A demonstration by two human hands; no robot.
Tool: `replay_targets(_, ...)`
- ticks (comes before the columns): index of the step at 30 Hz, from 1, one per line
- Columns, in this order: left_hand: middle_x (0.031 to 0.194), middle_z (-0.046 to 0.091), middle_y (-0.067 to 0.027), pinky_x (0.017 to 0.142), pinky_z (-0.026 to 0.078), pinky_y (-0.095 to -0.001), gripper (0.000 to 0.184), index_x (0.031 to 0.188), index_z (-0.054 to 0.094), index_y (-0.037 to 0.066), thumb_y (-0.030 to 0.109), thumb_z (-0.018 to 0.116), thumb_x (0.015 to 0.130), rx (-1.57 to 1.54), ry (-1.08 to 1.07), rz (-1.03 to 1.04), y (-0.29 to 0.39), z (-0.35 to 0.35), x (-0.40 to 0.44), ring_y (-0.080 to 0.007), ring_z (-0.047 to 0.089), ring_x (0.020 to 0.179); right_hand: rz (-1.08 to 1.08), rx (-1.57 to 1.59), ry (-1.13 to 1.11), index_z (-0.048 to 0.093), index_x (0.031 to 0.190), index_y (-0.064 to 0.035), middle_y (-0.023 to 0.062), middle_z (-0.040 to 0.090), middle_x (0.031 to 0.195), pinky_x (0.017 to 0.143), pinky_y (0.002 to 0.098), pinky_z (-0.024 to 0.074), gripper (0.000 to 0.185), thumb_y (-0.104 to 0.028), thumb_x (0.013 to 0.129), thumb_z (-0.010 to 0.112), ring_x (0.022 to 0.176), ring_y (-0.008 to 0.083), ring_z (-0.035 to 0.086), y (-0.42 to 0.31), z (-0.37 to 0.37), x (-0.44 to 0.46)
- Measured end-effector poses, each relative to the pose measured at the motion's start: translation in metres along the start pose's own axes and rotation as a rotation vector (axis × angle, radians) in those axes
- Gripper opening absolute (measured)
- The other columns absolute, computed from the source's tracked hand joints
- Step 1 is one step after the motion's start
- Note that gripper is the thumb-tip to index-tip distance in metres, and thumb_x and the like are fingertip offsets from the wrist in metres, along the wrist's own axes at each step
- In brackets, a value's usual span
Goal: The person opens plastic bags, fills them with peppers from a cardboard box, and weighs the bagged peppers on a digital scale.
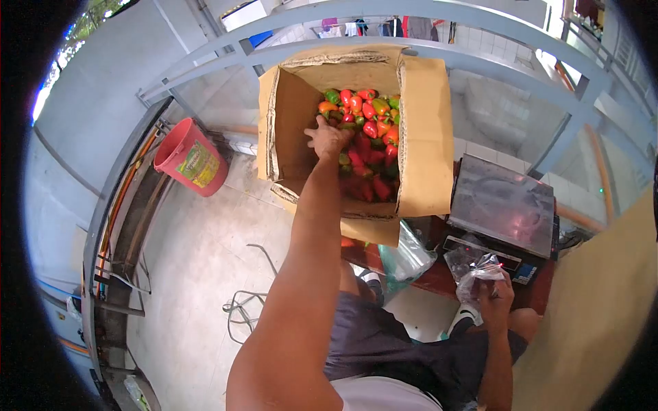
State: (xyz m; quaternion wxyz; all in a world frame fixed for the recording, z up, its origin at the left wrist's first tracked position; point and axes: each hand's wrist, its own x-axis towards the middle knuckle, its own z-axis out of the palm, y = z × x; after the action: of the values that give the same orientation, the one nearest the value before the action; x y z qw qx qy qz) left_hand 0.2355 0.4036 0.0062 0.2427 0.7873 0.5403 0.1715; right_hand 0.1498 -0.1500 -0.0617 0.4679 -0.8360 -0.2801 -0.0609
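Left arm [310, 246] stretched far forward, nearly straight, bare from upper arm to wrist. Left hand [329, 139] at its end, back turned up, fingers [312, 133] spread apart, some hidden from view. Right forearm [495, 366] held low, nearer torso, pointing forward. Right hand [495, 298] raised at its end, fingers curled together in grip, fingertips partly hidden. Hands well apart, both bare.

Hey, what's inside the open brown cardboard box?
Glossy red, orange and green peppers, with the bare left hand over some. Whatever lies beneath the top ones or the hand is covered.
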Motion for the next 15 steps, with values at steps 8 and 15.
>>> replay_targets(8, 0.152, 0.022, -0.0193, 0.087, 0.058, -0.0584, 0.085, 0.141, 0.041, 0.031, 0.055, 0.083, 0.071, 0.201, 0.039, 0.133, 0.015, 0.006, -0.02, -0.0474, 0.037, 0.133, -0.074, -0.014, -0.026, 0.066, 0.109, 0.0012, 0.0201, 0.066, 0.114, 0.094, 0.0446, 0.0497, 0.026, -0.01, 0.086, 0.064, 0.109, 0.0386, 0.063, 0.004, 0.003, -0.002)
replay_targets(15, 0.13, 0.05, -0.0201, 0.087, 0.053, -0.0562, 0.068, 0.13, 0.055, 0.016, 0.041, 0.08, 0.072, -0.662, 0.007, 0.078, 0.01, -0.014, 0.008, -0.0385, 0.063, 0.105, 0.079, -0.019, -0.118, 0.063, 0.118, 0.0018, 0.0217, 0.058, 0.13, 0.105, 0.0447, 0.0435, 0.044, -0.005, 0.075, 0.071, 0.122, 0.0393, 0.057, 0.004, 0.0, -0.002)
